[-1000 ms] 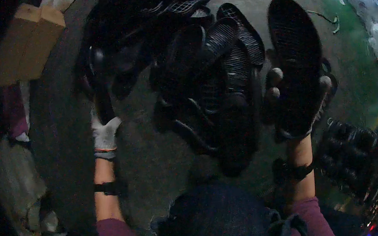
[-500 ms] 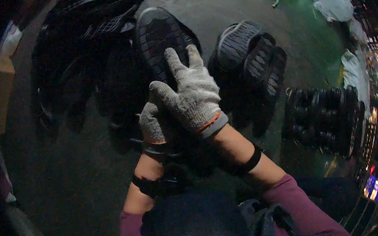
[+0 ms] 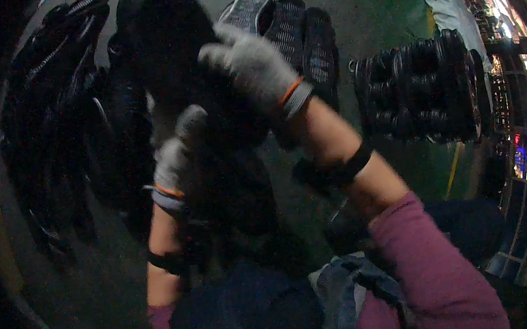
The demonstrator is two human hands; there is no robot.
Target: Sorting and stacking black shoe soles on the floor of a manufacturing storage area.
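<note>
Between my gloved hands is a black shoe, dark and smeared by motion. My left hand, in a grey-white knit glove with an orange-edged cuff, grips its near left side with the thumb laid along it. My right hand, gloved alike, is closed on the right side, its fingertips curled over the dark surface. Just beyond my right hand, several shoes lie with patterned soles up, among them a light-rimmed sole and a darker sole. Deep shadow hides what is under my hands.
A heap of black shoes spreads over the floor at the left. To the right sits a packed row of black shoes. White plastic sheeting lies beyond it, and a brown cardboard box stands at the left rim.
Both hands have moved apart; the right one has left the patterned sole and curled onto the shoe's side. The shoe is now higher and further left, dark side showing. My view has shifted right.
</note>
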